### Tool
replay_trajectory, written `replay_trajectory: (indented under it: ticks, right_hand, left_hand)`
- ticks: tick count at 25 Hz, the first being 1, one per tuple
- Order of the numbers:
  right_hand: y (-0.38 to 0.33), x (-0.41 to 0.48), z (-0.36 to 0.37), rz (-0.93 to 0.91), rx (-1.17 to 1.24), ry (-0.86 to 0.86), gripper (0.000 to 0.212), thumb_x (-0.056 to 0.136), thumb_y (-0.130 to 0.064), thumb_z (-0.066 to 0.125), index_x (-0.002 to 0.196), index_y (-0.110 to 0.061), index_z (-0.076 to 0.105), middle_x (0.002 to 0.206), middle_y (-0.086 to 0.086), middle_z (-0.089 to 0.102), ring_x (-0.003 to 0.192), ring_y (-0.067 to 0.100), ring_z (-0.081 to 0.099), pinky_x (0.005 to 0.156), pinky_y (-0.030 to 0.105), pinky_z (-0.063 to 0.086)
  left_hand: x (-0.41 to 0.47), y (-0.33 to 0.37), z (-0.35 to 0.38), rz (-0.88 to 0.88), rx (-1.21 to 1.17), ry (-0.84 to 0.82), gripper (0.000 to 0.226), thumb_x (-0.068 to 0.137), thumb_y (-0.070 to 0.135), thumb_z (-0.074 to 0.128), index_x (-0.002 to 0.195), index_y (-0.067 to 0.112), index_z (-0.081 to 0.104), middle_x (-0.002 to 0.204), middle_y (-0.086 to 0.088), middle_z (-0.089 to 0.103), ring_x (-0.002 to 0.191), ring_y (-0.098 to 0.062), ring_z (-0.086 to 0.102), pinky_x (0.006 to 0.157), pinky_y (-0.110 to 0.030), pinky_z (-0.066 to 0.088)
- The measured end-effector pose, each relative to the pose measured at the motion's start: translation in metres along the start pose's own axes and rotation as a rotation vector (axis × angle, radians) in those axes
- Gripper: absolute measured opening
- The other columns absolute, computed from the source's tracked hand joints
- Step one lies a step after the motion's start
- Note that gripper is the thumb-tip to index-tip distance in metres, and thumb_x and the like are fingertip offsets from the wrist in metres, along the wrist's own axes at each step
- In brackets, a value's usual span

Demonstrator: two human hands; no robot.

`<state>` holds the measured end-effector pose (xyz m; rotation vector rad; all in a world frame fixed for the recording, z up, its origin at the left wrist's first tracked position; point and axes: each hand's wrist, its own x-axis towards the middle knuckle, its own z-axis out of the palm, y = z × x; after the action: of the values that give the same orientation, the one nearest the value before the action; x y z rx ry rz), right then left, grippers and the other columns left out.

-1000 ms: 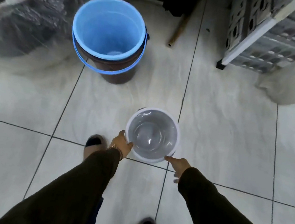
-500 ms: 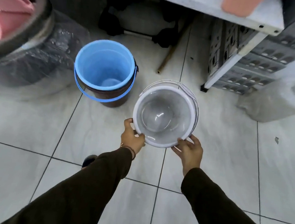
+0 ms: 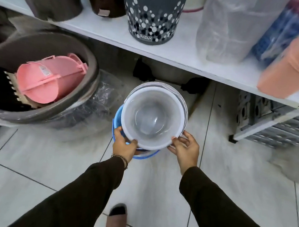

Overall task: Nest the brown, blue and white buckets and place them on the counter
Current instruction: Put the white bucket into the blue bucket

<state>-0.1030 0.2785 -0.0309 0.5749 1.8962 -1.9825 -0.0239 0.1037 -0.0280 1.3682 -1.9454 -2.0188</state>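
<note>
Shoe [image 3: 116,220] at bottom centre on the tile floor [image 3: 25,164]. Mid-frame: left hand [image 3: 124,144] grip pinching near rim of white bucket [image 3: 153,113], right hand [image 3: 183,149] grip pinching the rim's right side. White bucket sits over the blue bucket [image 3: 118,119], only a blue sliver showing; brown bucket hidden. Beyond: white bench [image 3: 181,49] across the top, dotted grey bin [image 3: 153,12] on it
</note>
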Motion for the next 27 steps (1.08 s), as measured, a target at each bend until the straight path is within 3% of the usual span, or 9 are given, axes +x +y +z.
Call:
replay_trajectory:
  ticks: [3, 7, 11, 13, 16, 18, 22, 25, 27]
  right_hand:
    - [0.020, 0.035, 0.044, 0.063, -0.073, -0.013, 0.048, 0.088, -0.002, 0.071, 0.132, -0.007, 0.055, 0.118, 0.026, 0.064, 0.103, 0.038, 0.070, 0.070, 0.036, 0.064]
    - [0.042, 0.066, 0.074, 0.219, -0.148, 0.030, 0.042, 0.085, 0.001, 0.072, 0.124, -0.002, 0.058, 0.110, 0.022, 0.070, 0.093, 0.034, 0.072, 0.064, 0.033, 0.062]
    - [0.053, 0.090, 0.068, 0.201, -0.519, 0.093, 0.042, 0.075, -0.018, 0.085, 0.109, -0.006, 0.065, 0.094, 0.012, 0.072, 0.073, 0.025, 0.069, 0.072, 0.038, 0.063]
    - [0.056, 0.102, 0.061, 0.140, -0.650, 0.102, 0.055, 0.074, -0.032, 0.086, 0.116, -0.008, 0.060, 0.109, 0.012, 0.067, 0.092, 0.026, 0.067, 0.083, 0.030, 0.054]
    - [0.066, 0.134, 0.057, 0.219, -0.671, 0.046, 0.079, 0.078, -0.047, 0.079, 0.139, -0.008, 0.048, 0.140, 0.015, 0.054, 0.125, 0.030, 0.056, 0.098, 0.030, 0.044]
    - [0.074, 0.157, 0.061, 0.334, -0.629, -0.014, 0.086, 0.078, -0.056, 0.074, 0.142, -0.006, 0.046, 0.144, 0.013, 0.053, 0.127, 0.031, 0.055, 0.107, 0.041, 0.045]
    - [0.076, 0.182, 0.071, 0.382, -0.426, -0.114, 0.049, 0.084, -0.042, 0.074, 0.119, -0.011, 0.065, 0.115, 0.014, 0.072, 0.098, 0.029, 0.068, 0.086, 0.043, 0.058]
    - [0.077, 0.179, 0.073, 0.359, -0.310, -0.149, 0.045, 0.082, -0.037, 0.078, 0.120, -0.016, 0.066, 0.114, 0.011, 0.074, 0.101, 0.028, 0.070, 0.089, 0.045, 0.059]
    - [0.077, 0.171, 0.076, 0.363, -0.257, -0.156, 0.045, 0.083, -0.030, 0.078, 0.123, -0.015, 0.065, 0.109, 0.007, 0.075, 0.095, 0.024, 0.070, 0.082, 0.041, 0.060]
  left_hand:
    - [0.049, 0.002, -0.020, -0.101, -0.016, 0.024, 0.050, 0.085, 0.001, 0.059, 0.119, 0.028, 0.034, 0.112, -0.021, 0.063, 0.090, -0.041, 0.069, 0.049, -0.031, 0.061]
    - [0.101, -0.015, -0.032, -0.270, 0.019, 0.035, 0.056, 0.080, -0.001, 0.067, 0.127, 0.013, 0.041, 0.097, -0.020, 0.064, 0.066, -0.029, 0.063, 0.055, -0.035, 0.059]
    - [0.131, -0.039, -0.040, -0.170, 0.419, 0.156, 0.063, 0.071, 0.020, 0.083, 0.125, 0.010, 0.051, 0.122, -0.011, 0.050, 0.102, -0.026, 0.060, 0.097, -0.041, 0.052]
    - [0.145, -0.044, -0.042, -0.135, 0.440, 0.182, 0.077, 0.073, 0.032, 0.081, 0.135, 0.010, 0.042, 0.136, -0.014, 0.042, 0.116, -0.030, 0.056, 0.105, -0.039, 0.044]
    - [0.181, -0.053, -0.043, -0.245, 0.461, 0.038, 0.094, 0.078, 0.043, 0.075, 0.149, 0.008, 0.024, 0.151, -0.016, 0.037, 0.133, -0.035, 0.045, 0.108, -0.041, 0.041]
    - [0.203, -0.057, -0.042, -0.343, 0.442, -0.100, 0.083, 0.080, 0.042, 0.073, 0.144, 0.008, 0.033, 0.140, -0.014, 0.052, 0.121, -0.035, 0.055, 0.097, -0.038, 0.046]
    - [0.222, -0.061, -0.038, -0.404, 0.283, -0.139, 0.046, 0.080, 0.019, 0.073, 0.114, 0.011, 0.043, 0.105, -0.013, 0.061, 0.079, -0.028, 0.061, 0.070, -0.037, 0.056]
    - [0.217, -0.055, -0.040, -0.443, 0.227, -0.086, 0.038, 0.078, 0.013, 0.072, 0.105, 0.013, 0.045, 0.105, -0.016, 0.061, 0.078, -0.033, 0.067, 0.047, -0.032, 0.058]
    - [0.212, -0.051, -0.045, -0.429, 0.232, -0.047, 0.036, 0.077, 0.012, 0.071, 0.104, 0.013, 0.048, 0.110, -0.018, 0.062, 0.086, -0.038, 0.069, 0.044, -0.032, 0.058]
